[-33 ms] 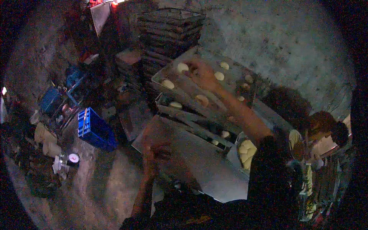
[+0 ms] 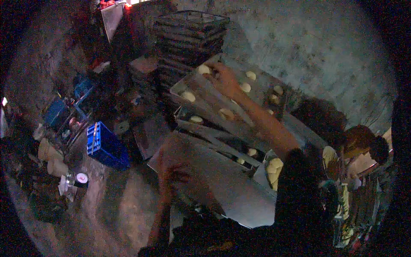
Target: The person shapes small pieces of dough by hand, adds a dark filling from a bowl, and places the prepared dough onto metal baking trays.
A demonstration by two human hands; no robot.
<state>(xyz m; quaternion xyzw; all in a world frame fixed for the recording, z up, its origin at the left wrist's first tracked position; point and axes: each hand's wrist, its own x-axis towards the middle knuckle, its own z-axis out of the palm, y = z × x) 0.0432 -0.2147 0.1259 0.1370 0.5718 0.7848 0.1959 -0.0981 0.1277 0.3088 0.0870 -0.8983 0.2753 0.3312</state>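
My right hand (image 2: 223, 79) reaches over the upper metal tray (image 2: 207, 97). Its bent fingers are on a pale dough ball (image 2: 204, 69) by the tray's far left corner. Several more dough balls, among them one at the left edge (image 2: 188, 96) and one near the back (image 2: 251, 76), sit spaced apart on this tray. Below and nearer, my left hand (image 2: 172, 172) is over the left part of a bare metal sheet (image 2: 231, 188). Darkness and blur hide how its fingers lie. Cut dough pieces (image 2: 274, 169) fill a container beside my right forearm.
Further trays with dough balls (image 2: 252, 151) lie under the upper one. A tall stack of dark trays (image 2: 190, 32) stands behind, near the wall. A blue plastic crate (image 2: 107, 147) rests on the floor at left. Another person (image 2: 359, 139) is at the far right.
My right hand and the dough ball at its fingers have shifted slightly away from me, toward the tray's far corner. The left hand stays about where it was.
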